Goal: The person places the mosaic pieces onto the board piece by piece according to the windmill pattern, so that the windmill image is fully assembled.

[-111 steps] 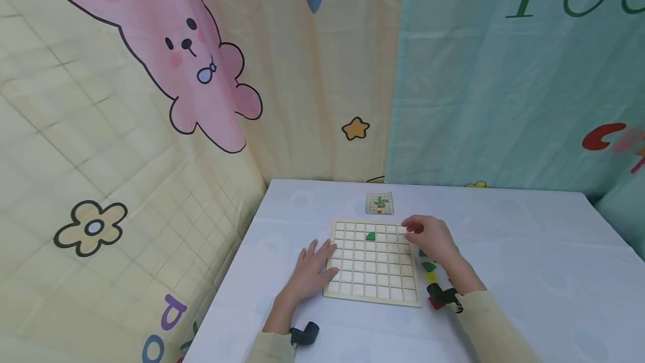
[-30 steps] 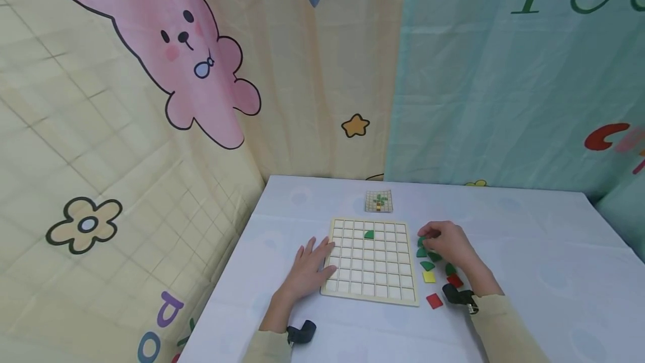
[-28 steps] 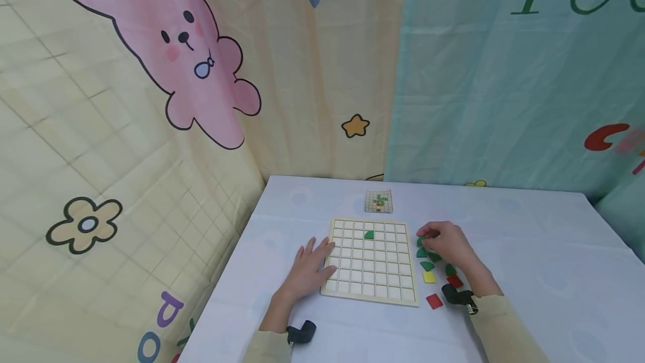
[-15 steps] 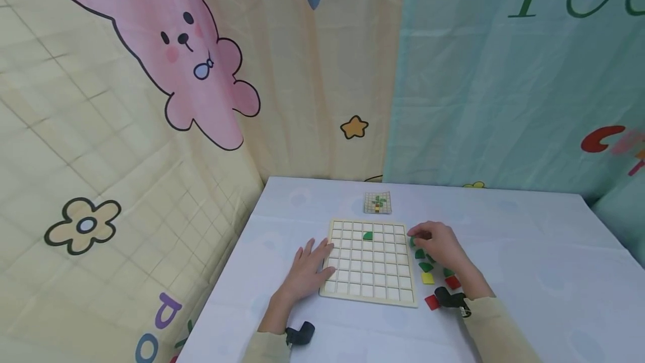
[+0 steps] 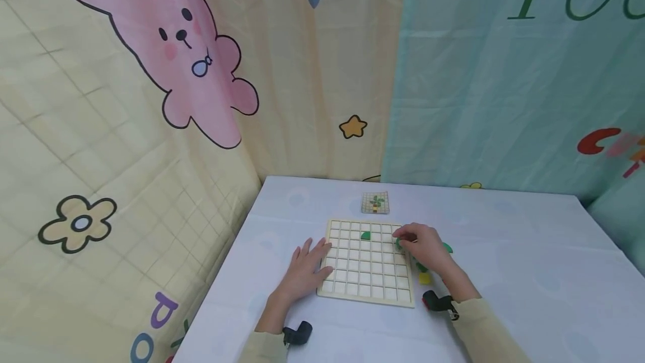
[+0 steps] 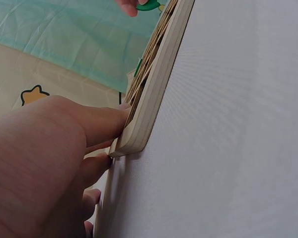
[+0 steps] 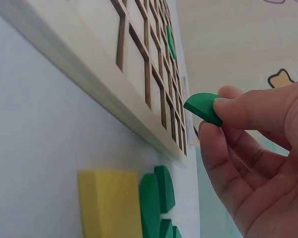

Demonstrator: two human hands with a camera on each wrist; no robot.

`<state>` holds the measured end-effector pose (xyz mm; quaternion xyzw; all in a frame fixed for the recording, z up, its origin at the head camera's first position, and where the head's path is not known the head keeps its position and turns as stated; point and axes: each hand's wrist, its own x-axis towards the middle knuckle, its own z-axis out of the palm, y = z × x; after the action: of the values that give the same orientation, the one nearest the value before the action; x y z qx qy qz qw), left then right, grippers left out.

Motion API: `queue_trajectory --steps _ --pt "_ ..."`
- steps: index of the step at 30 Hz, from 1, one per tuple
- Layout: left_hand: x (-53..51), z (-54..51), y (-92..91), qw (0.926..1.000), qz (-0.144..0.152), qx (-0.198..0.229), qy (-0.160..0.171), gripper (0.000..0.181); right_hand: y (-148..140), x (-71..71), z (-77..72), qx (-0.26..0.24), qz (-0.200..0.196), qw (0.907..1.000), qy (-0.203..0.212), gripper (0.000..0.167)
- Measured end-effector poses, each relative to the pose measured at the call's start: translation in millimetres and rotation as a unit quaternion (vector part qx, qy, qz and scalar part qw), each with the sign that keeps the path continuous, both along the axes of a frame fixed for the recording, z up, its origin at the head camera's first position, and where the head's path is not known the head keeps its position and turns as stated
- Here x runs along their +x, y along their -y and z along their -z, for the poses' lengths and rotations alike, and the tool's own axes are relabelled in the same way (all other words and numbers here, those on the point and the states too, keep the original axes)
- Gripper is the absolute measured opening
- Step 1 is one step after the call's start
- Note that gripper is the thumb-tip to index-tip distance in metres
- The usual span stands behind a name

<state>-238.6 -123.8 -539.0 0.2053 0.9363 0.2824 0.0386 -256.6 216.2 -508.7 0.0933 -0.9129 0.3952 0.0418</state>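
My right hand (image 5: 425, 246) pinches a green quarter-round piece (image 7: 203, 106) between thumb and fingers, over the right edge of the wooden grid board (image 5: 373, 300). In the right wrist view the right hand (image 7: 258, 144) holds it above the board's surface. Another green piece (image 5: 365, 236) lies in a cell in one of the board's upper rows. My left hand (image 5: 301, 272) rests with spread fingers on the board's left edge; in the left wrist view its thumb (image 6: 104, 124) touches the board's rim (image 6: 159, 84).
A small card with a printed grid pattern (image 5: 375, 203) lies behind the board. Right of the board are a yellow square (image 5: 425, 278) and several green pieces (image 7: 150, 203), partly hidden by my right arm in the head view. A patterned curtain (image 5: 302, 71) hangs behind the table.
My right hand has moved left from the loose pieces to the board's right edge, carrying a green piece. My left hand has stayed on the board's left edge.
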Motion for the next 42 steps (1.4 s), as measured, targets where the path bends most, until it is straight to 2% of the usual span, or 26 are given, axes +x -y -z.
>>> queue_trajectory --steps 8,16,22,28,42 --pt "-5.3 -2.1 -9.2 1.0 0.009 -0.003 0.001 0.062 8 -0.9 -0.4 0.005 0.015 0.9998 0.01 0.018" --pt "-3.8 2.1 -6.2 1.0 0.009 -0.004 -0.001 0.062 20 -5.7 -0.5 -0.01 -0.007 0.9999 0.004 0.018" --pt "-1.9 0.5 -3.7 1.0 0.003 0.003 0.002 0.061 33 -13.7 -3.0 -0.017 -0.019 0.9996 0.014 0.018" --pt "-0.8 -0.4 -2.2 1.0 -0.001 -0.001 0.0 0.061 46 -20.2 0.6 -0.021 -0.033 0.9991 0.013 0.018" --pt "2.7 -2.0 0.4 0.9999 -0.001 0.007 -0.008 0.059 68 -25.9 6.3 -0.023 -0.032 0.9991 0.016 0.014"
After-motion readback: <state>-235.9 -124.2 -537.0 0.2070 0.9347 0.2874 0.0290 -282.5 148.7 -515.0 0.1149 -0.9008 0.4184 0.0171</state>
